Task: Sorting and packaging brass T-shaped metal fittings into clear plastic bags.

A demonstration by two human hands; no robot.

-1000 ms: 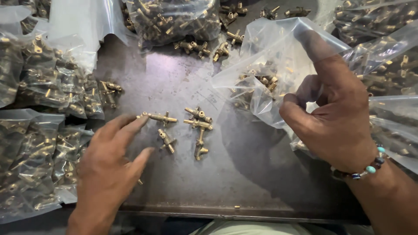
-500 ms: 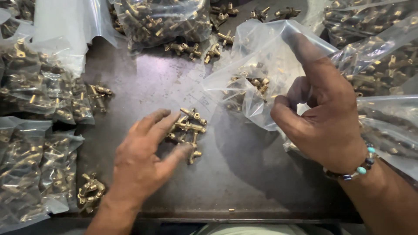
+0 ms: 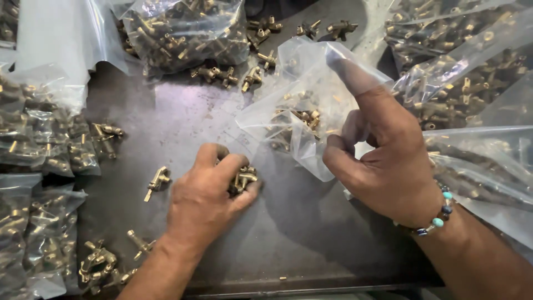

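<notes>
1. Gripping a clump of brass fittings (image 3: 243, 179), the left hand (image 3: 206, 201) has its fingers curled shut near the counter (image 3: 311, 233) middle.
2. Right hand (image 3: 388, 161) pinches a clear bag (image 3: 311, 105), index finger raised.
3. Bag mouth lies right of the fittings, toward the far edge; the left hand is nearer.

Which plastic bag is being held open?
The near-empty clear bag at centre, right hand holding its mouth open with the index finger inside; the other bags lie full and untouched.
</notes>
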